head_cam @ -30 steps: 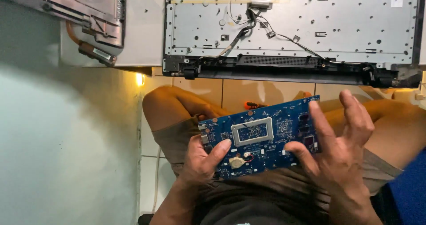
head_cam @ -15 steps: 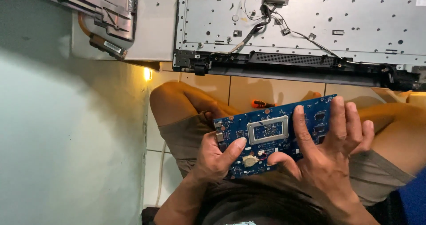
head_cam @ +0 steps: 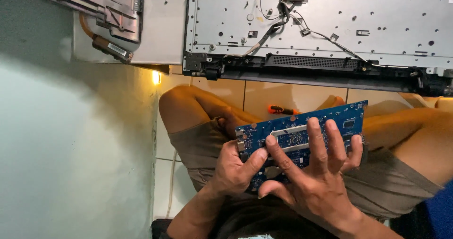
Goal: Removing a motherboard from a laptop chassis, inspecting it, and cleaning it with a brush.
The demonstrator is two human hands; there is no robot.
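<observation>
A blue circuit board (head_cam: pixel 339 119) with a silver-framed socket rests above my lap. My left hand (head_cam: pixel 233 166) grips its left end, thumb lying over the lower edge. My right hand (head_cam: pixel 314 175) lies spread flat across the board's face, fingers over the socket and the right half. Both hands touch the board, and much of its centre is hidden under the right fingers. My bent knees in brown shorts (head_cam: pixel 193 147) sit under the board.
A large opened grey metal chassis (head_cam: pixel 330 27) with cables and a black lower edge lies across the top. An orange-handled screwdriver (head_cam: pixel 282 110) lies on the tiled floor between my legs. A second metal part (head_cam: pixel 106 17) with copper piping sits top left; a pale wall fills the left.
My right hand has slid left from the board's right edge to cover its face. The view has drifted, so the board and chassis sit further right in frame.
</observation>
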